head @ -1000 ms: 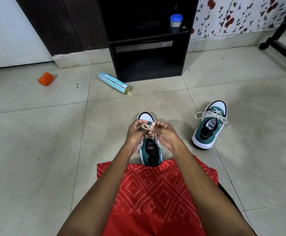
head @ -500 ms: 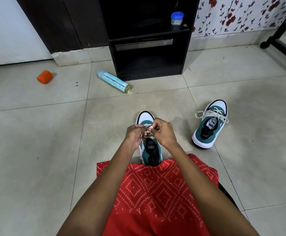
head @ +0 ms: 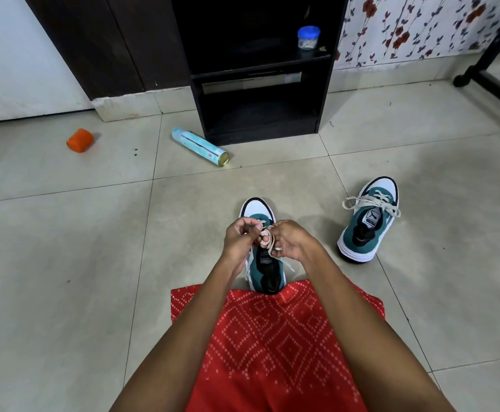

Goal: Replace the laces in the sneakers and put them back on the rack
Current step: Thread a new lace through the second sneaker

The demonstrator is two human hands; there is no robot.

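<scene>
A teal and white sneaker (head: 265,270) stands on the floor tiles just in front of my red-clad lap, toe pointing away. Over its tongue my left hand (head: 239,242) and my right hand (head: 291,242) both pinch its cream lace (head: 268,237), which loops between the fingertips; a loose end trails down the shoe's right side. The second sneaker (head: 367,221) stands apart to the right, laced, with a bow on top. The black shoe rack (head: 260,72) stands against the wall straight ahead, its lower shelf dark.
A light blue spray can (head: 199,147) lies on the floor by the rack's left foot. An orange cap (head: 79,140) lies further left. A blue-lidded jar (head: 308,37) sits on the rack's upper shelf. A black stand's leg (head: 489,81) crosses the far right.
Both hands have stayed over the near sneaker, working the lace; the fingers came together and have parted a little again, with a lace loop now showing between them.
</scene>
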